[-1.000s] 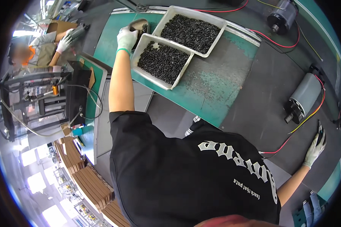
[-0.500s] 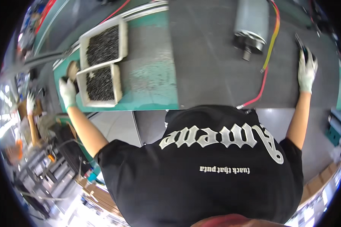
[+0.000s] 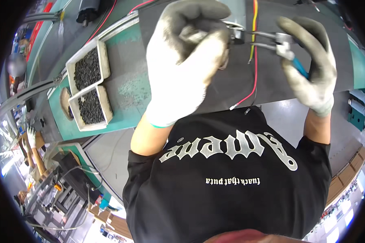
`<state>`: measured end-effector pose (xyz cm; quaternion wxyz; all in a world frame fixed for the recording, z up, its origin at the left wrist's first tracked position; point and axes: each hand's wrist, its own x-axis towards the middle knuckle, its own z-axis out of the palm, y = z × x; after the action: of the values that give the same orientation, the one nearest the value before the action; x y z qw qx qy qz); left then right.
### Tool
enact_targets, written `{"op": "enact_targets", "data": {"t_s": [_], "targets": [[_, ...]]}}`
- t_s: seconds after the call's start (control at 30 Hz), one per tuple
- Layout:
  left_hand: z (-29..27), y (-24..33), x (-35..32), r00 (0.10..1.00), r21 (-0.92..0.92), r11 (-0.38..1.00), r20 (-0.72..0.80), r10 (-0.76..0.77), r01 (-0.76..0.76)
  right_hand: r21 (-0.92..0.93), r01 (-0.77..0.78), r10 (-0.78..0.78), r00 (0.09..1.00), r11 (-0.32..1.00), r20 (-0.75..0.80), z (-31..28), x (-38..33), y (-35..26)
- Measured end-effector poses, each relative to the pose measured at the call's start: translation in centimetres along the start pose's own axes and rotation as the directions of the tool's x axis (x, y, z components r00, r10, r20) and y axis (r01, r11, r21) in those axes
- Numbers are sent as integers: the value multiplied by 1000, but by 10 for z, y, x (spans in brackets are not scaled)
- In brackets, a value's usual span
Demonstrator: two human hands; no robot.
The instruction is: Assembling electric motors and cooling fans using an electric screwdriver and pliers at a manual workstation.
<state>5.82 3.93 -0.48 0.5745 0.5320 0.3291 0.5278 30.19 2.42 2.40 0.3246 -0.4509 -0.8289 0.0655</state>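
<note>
My left hand [image 3: 182, 65], in a white glove with grey-stained fingers, is raised over the bench with its fingers curled together. Whatever lies between those fingers is hidden. Behind it a grey cylindrical motor [image 3: 238, 13] is mostly covered, with part of its dark end showing. On the right, my gloved right hand [image 3: 312, 60] holds pliers with a blue handle [image 3: 299, 67]. The slender metal jaws [image 3: 265, 39] are spread apart and point left towards the motor's end.
Two white trays [image 3: 108, 107] of small black parts stand at the left, beside a round brownish dish [image 3: 65, 103]. Yellow [image 3: 255, 16] and red wires [image 3: 247, 96] run down the dark mat. Another motor [image 3: 88, 11] lies far left; a co-worker's gloved hand [image 3: 31, 137] shows beyond.
My left hand has come from the dish beside the trays to in front of the motor. My right hand has lifted the pliers off the mat and brought them inward. The view has shifted.
</note>
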Motion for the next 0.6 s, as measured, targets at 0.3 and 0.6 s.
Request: {"op": "enact_targets", "data": {"t_s": [0.3, 0.6], "targets": [[22, 1, 11, 993, -103, 987, -4, 122, -122, -306, 159, -161, 987, 939, 20, -27, 16, -14], [29, 5, 11, 979, 23, 985, -113, 172, -171, -268, 179, -176, 984, 947, 35, -22, 18, -13]]}}
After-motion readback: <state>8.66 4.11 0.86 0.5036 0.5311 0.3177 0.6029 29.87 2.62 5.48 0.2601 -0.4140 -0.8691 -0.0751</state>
